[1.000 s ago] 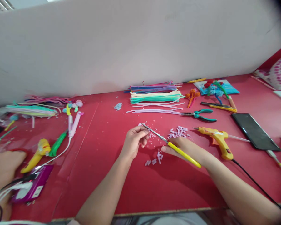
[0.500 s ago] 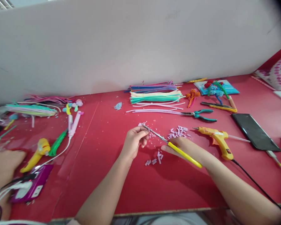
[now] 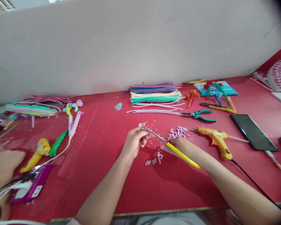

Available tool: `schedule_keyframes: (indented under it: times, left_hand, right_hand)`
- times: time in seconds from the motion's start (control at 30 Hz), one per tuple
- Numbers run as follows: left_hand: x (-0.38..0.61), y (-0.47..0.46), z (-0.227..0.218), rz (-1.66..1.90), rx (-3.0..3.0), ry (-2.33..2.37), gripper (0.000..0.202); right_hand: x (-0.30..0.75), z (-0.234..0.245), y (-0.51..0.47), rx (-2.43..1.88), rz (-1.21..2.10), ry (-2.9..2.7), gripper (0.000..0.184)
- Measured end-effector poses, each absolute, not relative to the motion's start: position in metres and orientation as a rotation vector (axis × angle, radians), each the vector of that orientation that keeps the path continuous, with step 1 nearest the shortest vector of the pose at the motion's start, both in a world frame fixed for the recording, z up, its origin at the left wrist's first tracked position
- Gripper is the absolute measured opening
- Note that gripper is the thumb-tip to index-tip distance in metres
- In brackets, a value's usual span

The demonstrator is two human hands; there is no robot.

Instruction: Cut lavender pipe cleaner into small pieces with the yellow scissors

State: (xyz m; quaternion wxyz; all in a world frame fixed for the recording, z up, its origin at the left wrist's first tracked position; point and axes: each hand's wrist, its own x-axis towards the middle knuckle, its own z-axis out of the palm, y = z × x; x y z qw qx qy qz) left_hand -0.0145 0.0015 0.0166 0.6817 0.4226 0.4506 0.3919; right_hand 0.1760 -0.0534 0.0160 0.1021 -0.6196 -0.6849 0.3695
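Right hand wraps the yellow handle of the scissors, which slant across between both hands with the tips by the left hand. That left hand holds a narrow pinch, thumb against fingertips, right beside the blades.

A few lilac pieces lie just on the near side of the blades, between the two hands. Crumbs dot the table past the left fingertips, and a fuller lilac pile sits just beyond the right hand. Farther out to the right are the glue gun and phone; straight beyond the hands come the pliers, the lilac stems and, farthest, the bundle.

With the tips so near the left fingertips, a slip or a wandering blade could nick skin. A backward swing of the right hand could scatter the pile, and the right forearm could snag the cord and drag the glue gun.

Whatever sits in the left pinch is too small to make out. Most right fingers hide behind the handle, and I cannot tell how far apart the blades stand. Well left of the left hand, another person's arm is cut off by the frame.
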Motion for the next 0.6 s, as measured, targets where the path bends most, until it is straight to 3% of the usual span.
schedule_keyframes:
  times: [0.27, 0.6]
  left_hand:
    - [-0.01, 0.0, 0.022, 0.863, 0.935, 0.96, 0.017]
    - [0.004, -0.016, 0.014, 0.623, 0.98, 0.87, 0.019]
  right_hand:
    - [0.174, 0.022, -0.046, -1.829, 0.988, -1.823, 0.037]
    - [0.161, 0.023, -0.052, -1.589, 1.145, -1.496, 0.015]
